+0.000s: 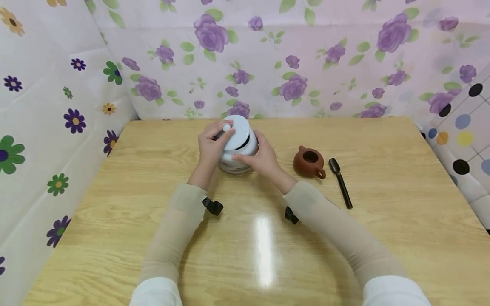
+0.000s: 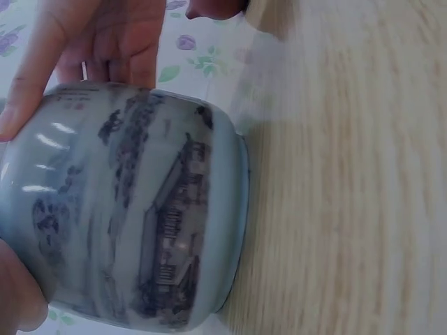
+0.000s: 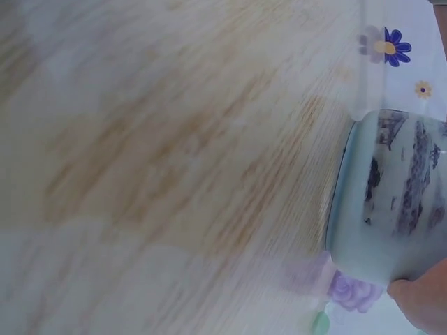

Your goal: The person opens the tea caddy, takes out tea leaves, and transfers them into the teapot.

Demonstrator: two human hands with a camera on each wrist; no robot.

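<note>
Sleeves: beige sleeves (image 1: 180, 229) lie nearest the camera, reaching across the table (image 1: 383, 238) toward the far middle.
Jar: a pale jar (image 1: 239, 159) with blue landscape painting stands on the table at its far middle, between both hands.
Lid: a white lid (image 1: 238, 131) sits tilted on the jar's mouth, a dark gap showing on its right side.
Left hand: the left hand (image 1: 212, 144) has fingers curled onto the lid, fingertips at its small knob (image 1: 226, 127).
Right hand: the right hand (image 1: 262, 159) grips the jar's side, fingers wrapped round the body.
Teapot: a small brown teapot (image 1: 309, 162), lidless, stands right of the jar, apart from it.
Scoop: a black scoop (image 1: 340, 182) lies just right of the teapot.
</note>
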